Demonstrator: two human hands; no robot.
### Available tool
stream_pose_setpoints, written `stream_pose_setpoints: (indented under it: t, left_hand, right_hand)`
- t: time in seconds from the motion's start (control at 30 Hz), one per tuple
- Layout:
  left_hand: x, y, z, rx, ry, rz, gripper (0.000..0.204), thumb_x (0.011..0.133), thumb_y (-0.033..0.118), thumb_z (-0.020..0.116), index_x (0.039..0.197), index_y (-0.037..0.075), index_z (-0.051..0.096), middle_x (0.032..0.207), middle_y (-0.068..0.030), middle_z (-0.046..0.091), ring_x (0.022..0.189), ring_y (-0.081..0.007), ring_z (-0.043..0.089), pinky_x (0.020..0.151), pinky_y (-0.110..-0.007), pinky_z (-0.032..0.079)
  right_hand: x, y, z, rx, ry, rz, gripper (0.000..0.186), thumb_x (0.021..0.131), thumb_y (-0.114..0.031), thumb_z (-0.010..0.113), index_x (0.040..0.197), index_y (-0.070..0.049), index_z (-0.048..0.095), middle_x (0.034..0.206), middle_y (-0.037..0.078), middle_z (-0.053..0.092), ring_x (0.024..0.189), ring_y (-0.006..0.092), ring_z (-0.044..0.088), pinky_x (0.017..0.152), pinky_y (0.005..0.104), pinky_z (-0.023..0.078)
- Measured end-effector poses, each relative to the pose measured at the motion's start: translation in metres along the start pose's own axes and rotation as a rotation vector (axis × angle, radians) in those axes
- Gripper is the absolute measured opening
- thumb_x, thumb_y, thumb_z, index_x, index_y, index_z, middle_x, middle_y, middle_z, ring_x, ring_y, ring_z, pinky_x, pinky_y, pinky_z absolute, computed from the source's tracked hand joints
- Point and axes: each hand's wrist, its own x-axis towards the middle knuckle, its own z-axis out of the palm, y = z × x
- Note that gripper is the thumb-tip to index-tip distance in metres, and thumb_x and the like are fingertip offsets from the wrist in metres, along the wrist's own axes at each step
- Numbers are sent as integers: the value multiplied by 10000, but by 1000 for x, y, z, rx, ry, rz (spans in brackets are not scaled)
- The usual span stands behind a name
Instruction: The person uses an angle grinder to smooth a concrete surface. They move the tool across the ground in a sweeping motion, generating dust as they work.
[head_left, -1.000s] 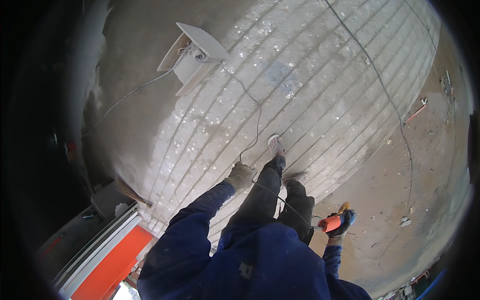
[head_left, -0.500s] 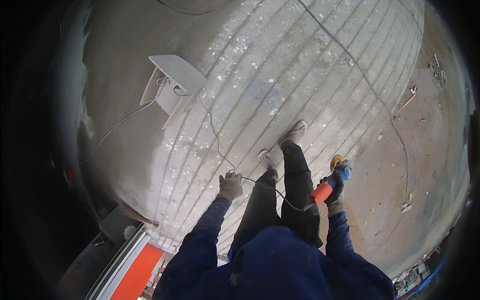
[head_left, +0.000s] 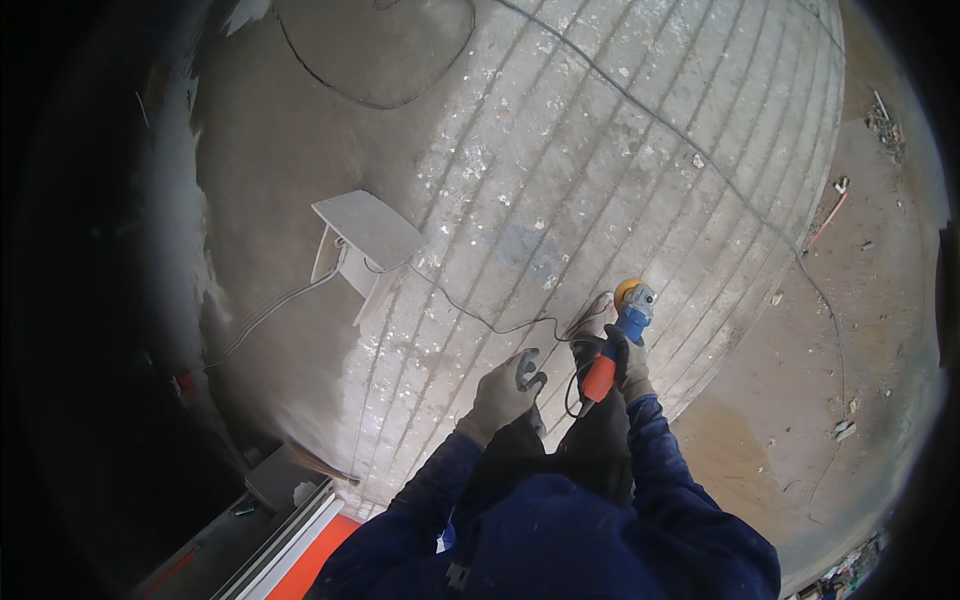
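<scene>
My right hand [head_left: 628,366], in a grey work glove, grips an angle grinder [head_left: 620,330] with a blue body and orange handle, held out in front of me over the grooved concrete floor [head_left: 600,170]. My left hand [head_left: 505,393], also gloved, is half closed just left of the grinder, close to its thin black cable [head_left: 480,320]; whether it pinches the cable is unclear. The cable runs left across the floor to a white box [head_left: 365,240]. My dark trouser legs and one shoe [head_left: 590,330] show below the hands.
Another long cable [head_left: 700,160] crosses the floor toward the far right. A red and white frame [head_left: 290,550] lies at the lower left beside a dark wall. Loose debris is scattered over the bare ground on the right [head_left: 850,330].
My right hand has brought the grinder up and forward, from beside my leg to in front of me. My left hand shifted right, nearer the grinder. My view has swung, so the white box appears lower.
</scene>
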Motion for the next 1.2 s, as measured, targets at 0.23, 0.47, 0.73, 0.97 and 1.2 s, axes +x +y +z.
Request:
stream_pose_setpoints:
  t: [0.23,0.47,0.73,0.97,1.2]
  left_hand:
    - [48,49,9,112,-165,308,576,950,245,774,1452,48,573,1282,-197,705,1114,-363,722,949,-415,581]
    - [127,49,48,159,-299,569,583,923,288,754,1419,40,571,1204,-217,700,1095,-392,701,971,-488,539]
    - [247,-7,58,412,-507,812,573,906,262,728,1400,12,581,1125,-191,700,1054,-349,700,941,-498,507]
    - [279,-27,25,898,-403,1195,715,819,345,793,1405,-10,585,1211,-199,671,1007,-274,666,846,-434,465]
    - [314,-23,-5,1125,-531,1302,742,833,368,796,1408,-37,560,1169,-167,679,988,-275,656,875,-450,460]
  right_hand:
    - [37,17,59,-152,33,-70,441,790,-254,927,1065,-42,656,833,76,697,622,202,683,552,346,576]
    - [125,68,135,-97,-192,-84,413,783,-189,947,1026,-63,639,788,31,663,604,154,639,536,341,550]
    - [226,85,254,-136,-351,-228,550,784,-336,962,1105,-46,622,904,41,691,673,146,671,610,334,594]
    - [286,106,346,-327,-526,-281,419,877,-204,869,1185,-31,642,973,53,718,741,116,699,615,284,591]
    - [332,138,384,-753,-406,-599,585,828,-387,875,1232,-18,669,1080,109,751,901,212,761,780,378,589]
